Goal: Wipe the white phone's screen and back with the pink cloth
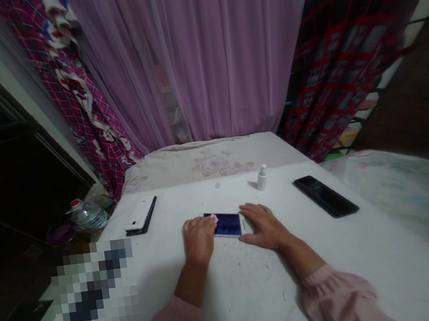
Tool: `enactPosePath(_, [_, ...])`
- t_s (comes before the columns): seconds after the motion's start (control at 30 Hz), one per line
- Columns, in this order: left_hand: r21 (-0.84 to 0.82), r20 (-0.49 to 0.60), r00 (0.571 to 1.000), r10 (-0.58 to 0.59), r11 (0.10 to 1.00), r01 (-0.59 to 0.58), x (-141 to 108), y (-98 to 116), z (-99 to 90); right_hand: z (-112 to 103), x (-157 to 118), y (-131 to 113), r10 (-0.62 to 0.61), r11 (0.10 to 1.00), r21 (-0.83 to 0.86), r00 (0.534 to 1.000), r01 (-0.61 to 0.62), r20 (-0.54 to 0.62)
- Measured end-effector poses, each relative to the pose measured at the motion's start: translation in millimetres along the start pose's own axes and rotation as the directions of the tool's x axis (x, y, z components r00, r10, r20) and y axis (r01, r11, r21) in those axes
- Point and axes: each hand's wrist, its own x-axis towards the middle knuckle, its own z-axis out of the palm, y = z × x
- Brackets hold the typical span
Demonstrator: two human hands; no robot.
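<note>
A white phone (228, 225) lies sideways on the white table, its screen dark blue and facing up. My left hand (200, 237) is at the phone's left end, fingers closed on a small pink cloth (214, 218) that touches the screen. Around the phone's right end rests my right hand (264, 227), thumb and fingers spread apart at its edges. Beyond them stands a small white spray bottle (262, 178), upright. Near it lies a tiny pale piece (217, 185).
At the left, a white phone (139, 214) rests on a dark one. A black phone (325, 196) lies at the right. A blurred patch covers the table's lower left. A large water bottle (88, 215) stands beyond the left edge, and purple curtains (221, 55) hang behind.
</note>
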Motion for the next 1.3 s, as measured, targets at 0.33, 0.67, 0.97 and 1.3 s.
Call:
enactPosePath(0.33, [-0.01,-0.074,0.996,0.039,0.999,-0.04,0.0,4.9,0.9,-0.4,0.0,-0.1,-0.005,1.0,-0.017,1.0,0.005,0.006])
enactPosePath(0.67, [0.013,-0.044,0.999,0.003,1.0,-0.003,-2.2,12.5,-2.5,-1.8,0.3,-1.7,0.002,1.0,-0.008,1.0,-0.002,0.013])
enactPosePath(0.97, [-0.032,0.018,1.0,0.015,0.999,-0.015,-1.7,11.4,-0.5,-0.1,-0.3,-0.2,-0.001,1.0,-0.021,1.0,0.002,0.01])
enactPosePath(1.3, [0.003,0.014,0.998,-0.061,0.998,0.061,7.2,14.5,-2.5,-4.8,1.0,-4.4,0.012,1.0,-0.02,0.999,-0.011,0.031])
